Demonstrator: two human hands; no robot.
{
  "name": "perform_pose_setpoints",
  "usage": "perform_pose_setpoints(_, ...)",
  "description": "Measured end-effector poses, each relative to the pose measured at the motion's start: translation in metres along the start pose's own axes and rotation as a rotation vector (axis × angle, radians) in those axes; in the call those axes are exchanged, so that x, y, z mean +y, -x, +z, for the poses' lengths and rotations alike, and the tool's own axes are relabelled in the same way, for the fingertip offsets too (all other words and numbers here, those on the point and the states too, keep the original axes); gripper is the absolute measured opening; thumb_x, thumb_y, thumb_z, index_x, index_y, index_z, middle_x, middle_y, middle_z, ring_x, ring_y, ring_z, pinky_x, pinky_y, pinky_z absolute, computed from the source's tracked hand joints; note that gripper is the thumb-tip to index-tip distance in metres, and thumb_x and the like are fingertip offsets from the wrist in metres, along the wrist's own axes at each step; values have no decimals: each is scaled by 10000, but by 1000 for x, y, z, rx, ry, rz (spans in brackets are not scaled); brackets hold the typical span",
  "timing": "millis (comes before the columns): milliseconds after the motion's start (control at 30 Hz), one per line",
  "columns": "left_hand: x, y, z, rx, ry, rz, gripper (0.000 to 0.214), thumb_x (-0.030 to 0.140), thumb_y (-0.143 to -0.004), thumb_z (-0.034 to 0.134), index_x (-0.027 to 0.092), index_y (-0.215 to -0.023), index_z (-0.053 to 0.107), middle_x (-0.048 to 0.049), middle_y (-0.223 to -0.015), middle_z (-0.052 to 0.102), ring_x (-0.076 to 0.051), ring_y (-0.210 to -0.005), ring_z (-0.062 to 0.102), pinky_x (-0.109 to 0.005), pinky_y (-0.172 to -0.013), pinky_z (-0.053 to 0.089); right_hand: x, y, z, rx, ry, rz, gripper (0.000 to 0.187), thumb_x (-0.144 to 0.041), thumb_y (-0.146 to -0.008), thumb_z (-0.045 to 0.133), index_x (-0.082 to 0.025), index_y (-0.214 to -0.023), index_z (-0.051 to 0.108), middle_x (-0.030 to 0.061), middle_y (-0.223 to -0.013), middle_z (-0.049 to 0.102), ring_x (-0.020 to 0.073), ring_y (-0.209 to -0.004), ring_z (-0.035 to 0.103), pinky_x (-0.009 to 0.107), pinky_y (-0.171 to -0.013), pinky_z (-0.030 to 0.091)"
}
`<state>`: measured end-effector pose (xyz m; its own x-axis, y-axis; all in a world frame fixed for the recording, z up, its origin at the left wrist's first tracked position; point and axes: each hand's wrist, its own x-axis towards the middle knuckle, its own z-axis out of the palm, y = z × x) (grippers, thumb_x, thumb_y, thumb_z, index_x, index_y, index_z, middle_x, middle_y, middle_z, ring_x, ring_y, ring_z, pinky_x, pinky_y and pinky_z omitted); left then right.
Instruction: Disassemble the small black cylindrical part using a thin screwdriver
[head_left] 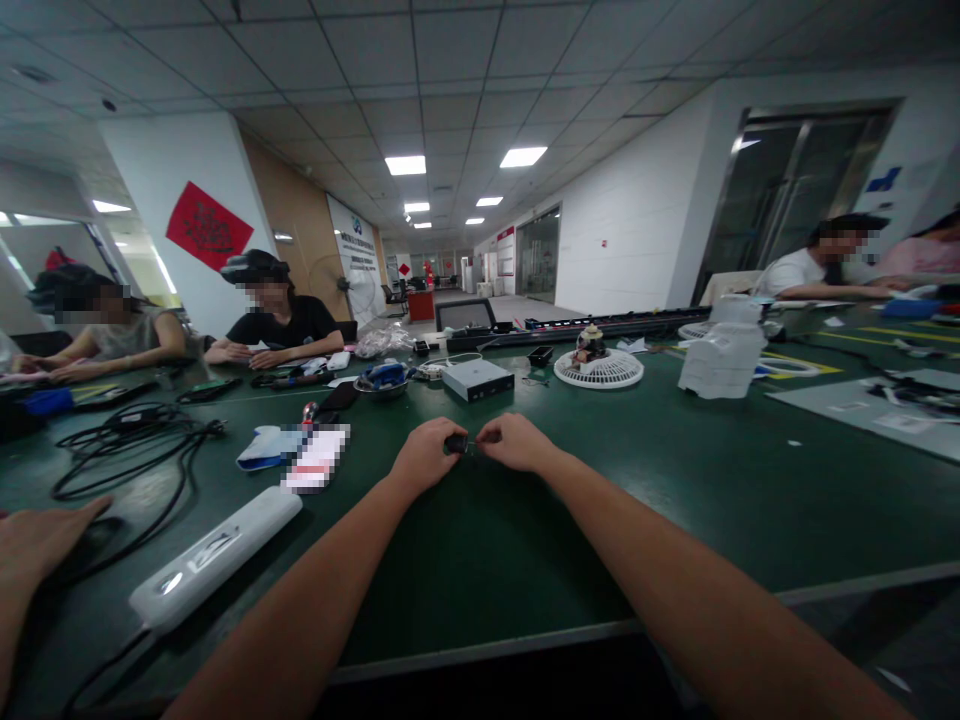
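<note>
My left hand [424, 456] is closed around a small dark part [454, 443] just above the green table [480, 570]. Opposite it, my right hand [517, 442] has thumb and fingertips pinched together, close to the right end of that part. A thin, pale bit shows in the gap between the hands, but it is too small to name. Behind both hands sits a flat grey metal box like an optical disc drive [478, 381], touched by neither.
A white power strip [217, 560] and coiled black cables [142, 450] lie left, near another person's hand [45, 545]. A white fan grille [598, 370] with a motor and a white plastic housing [724, 350] stand right. Several people sit around the table.
</note>
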<state>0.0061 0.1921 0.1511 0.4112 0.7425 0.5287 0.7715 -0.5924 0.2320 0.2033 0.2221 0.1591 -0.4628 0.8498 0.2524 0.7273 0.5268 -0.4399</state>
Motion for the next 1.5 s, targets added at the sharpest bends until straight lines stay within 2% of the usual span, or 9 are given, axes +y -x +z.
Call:
perform_pose_setpoints(200, 2, -1, -2, 29, -69, -93, 362, 67, -708, 646, 167, -1054, 682, -82, -1044, 701, -241, -996, 636, -364, -935, 489, -5, 1, 0, -51, 167, 163, 185, -345, -748, 654, -219, -842, 752, 64, -829, 726, 206, -762, 650, 260, -610, 424)
perform_pose_setpoints(333, -1, -2, -2, 19, -99, -183, 347, 112, -707, 650, 152, -1050, 688, -103, -1029, 710, -259, -971, 646, -373, -914, 495, -11, 2, 5, -2, 63, 66, 282, -471, -776, 654, -230, -885, 752, 49, -821, 718, 186, -730, 637, 249, -579, 411)
perform_pose_setpoints(467, -6, -1, 1, -39, -109, -248, 346, 164, -700, 661, 156, -1044, 696, -104, -1016, 721, -258, -936, 663, -347, -855, 508, -16, 2, 11, -108, -8, -6, 149, -360, -732, 729, -223, -786, 755, 17, -728, 704, 159, -676, 629, 228, -546, 387)
perform_pose_setpoints(600, -10, 1, 3, -61, -119, -302, 328, 249, -731, 663, 164, -1045, 699, -108, -1006, 727, -260, -914, 673, -337, -819, 510, -14, 1, 14, -13, -5, 10, 148, -334, -771, 688, -196, -778, 740, 36, -745, 709, 160, -682, 627, 237, -550, 384)
perform_pose_setpoints(800, -12, 1, 3, -81, -103, -292, 311, 316, -766, 658, 187, -1046, 696, -93, -1000, 729, -259, -912, 675, -330, -796, 508, -12, 0, 18, 53, -54, 3, 311, -462, -786, 662, -230, -980, 737, 47, -955, 731, 189, -831, 652, 256, -658, 436)
perform_pose_setpoints(967, -12, 1, 2, -85, -80, -248, 279, 329, -764, 690, 224, -1022, 704, -60, -972, 728, -239, -894, 667, -308, -773, 502, -20, -3, 23, 34, 35, 153, 278, -493, -761, 678, -251, -870, 760, 57, -846, 730, 215, -765, 658, 273, -600, 428)
perform_pose_setpoints(1067, -11, 0, 1, -86, -73, -245, 312, 321, -770, 697, 227, -1067, 700, -65, -997, 726, -237, -892, 665, -315, -780, 504, -17, -6, 23, 2, -44, 192, 206, -412, -709, 746, -256, -841, 770, 38, -830, 732, 200, -764, 663, 259, -603, 437)
perform_pose_setpoints(1300, -7, 0, 2, -49, 24, -207, 377, 257, -728, 748, 188, -1094, 691, -76, -1056, 716, -237, -940, 659, -332, -834, 511, 1, -8, 17, 163, -293, 142, 204, -307, -715, 759, -187, -879, 767, 22, -775, 734, 146, -702, 650, 225, -622, 454)
perform_pose_setpoints(1500, -1, 1, -2, -15, 98, -101, 316, 295, -740, 741, 204, -1040, 704, -46, -982, 721, -218, -897, 661, -321, -806, 515, 1, -8, 15, 203, -284, 24, 151, -306, -721, 739, -188, -809, 768, -12, -644, 671, 117, -607, 565, 220, -573, 397)
